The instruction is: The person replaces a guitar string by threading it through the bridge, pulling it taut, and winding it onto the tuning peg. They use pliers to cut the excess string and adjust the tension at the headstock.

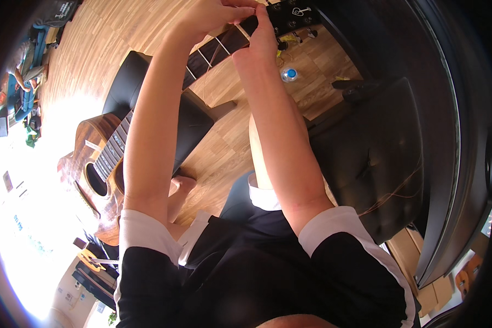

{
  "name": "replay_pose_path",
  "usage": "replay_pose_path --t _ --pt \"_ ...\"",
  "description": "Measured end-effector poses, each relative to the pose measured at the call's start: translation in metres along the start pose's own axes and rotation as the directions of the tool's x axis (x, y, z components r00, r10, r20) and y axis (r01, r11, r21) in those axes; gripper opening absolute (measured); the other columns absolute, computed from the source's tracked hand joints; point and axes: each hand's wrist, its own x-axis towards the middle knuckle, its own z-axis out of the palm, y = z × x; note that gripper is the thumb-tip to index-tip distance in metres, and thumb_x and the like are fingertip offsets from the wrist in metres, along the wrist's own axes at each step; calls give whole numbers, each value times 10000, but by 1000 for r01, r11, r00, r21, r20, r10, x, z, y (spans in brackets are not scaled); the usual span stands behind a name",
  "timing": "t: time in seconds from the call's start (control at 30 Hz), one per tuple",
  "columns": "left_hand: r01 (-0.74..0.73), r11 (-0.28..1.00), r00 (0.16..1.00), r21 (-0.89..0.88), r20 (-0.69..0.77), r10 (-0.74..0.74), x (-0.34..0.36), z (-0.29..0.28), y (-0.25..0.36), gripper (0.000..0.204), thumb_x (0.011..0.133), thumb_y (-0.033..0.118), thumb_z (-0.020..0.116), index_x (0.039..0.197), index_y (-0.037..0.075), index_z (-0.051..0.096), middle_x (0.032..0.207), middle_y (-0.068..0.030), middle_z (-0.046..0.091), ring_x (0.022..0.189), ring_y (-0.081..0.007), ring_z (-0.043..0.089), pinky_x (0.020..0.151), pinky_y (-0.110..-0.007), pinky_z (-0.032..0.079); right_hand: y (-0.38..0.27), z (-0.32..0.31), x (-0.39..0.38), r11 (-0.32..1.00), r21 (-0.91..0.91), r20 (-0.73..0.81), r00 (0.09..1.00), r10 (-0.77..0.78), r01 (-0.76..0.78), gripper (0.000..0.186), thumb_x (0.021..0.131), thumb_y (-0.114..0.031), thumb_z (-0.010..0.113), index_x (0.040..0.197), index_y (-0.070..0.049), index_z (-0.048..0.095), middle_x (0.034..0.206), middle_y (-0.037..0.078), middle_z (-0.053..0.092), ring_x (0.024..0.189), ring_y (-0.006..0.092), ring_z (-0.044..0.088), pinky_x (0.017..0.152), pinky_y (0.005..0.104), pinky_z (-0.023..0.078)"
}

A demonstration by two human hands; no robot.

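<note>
An acoustic guitar with a brown wooden body (115, 202) lies across in front of me, over a black padded seat. Its dark fretboard (117, 145) passes behind my left forearm and reappears up to the black headstock (291, 16). My left hand (216, 15) is at the top edge, above the upper end of the neck, its fingers pinched together. Right beside it, my right hand (261, 38) is closed next to the headstock, its fingertips meeting those of the left. Whatever lies between the fingertips is too small to make out. A thin loose string (209, 82) hangs by the neck.
The black padded seat (194, 126) is under the neck. A bottle with a blue cap (288, 75) stands on the wooden floor. On the right, thin coppery wires (388, 195) lie over a black chair (361, 142). Another person (24, 76) is at far left.
</note>
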Motion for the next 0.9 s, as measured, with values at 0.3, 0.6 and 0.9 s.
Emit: replay_pose_path --t 0.3,0.6,0.9 --pt "167 983 954 -77 -241 -181 27 17 -24 344 944 266 587 1121 -10 691 903 -68 686 732 -148 608 622 -274 495 -2 2 8 998 -50 -35 999 -36 34 232 881 -227 694 969 -29 610 855 56 657 699 153 627 660 329 570" --pt "228 971 972 72 38 -231 47 -5 -42 339 946 303 585 872 1 721 705 -51 647 588 -147 578 504 -302 445 -5 4 2 990 -136 11 999 -32 33 176 894 -240 651 878 -67 626 786 30 648 679 137 614 650 316 557" --pt "252 963 960 96 -150 -236 59 9 -40 351 897 340 650 717 44 708 557 -34 578 484 -131 509 459 -300 394 -8 -3 7 964 -266 132 990 52 -15 248 945 -345 558 893 -109 617 802 3 637 786 136 614 758 362 547"
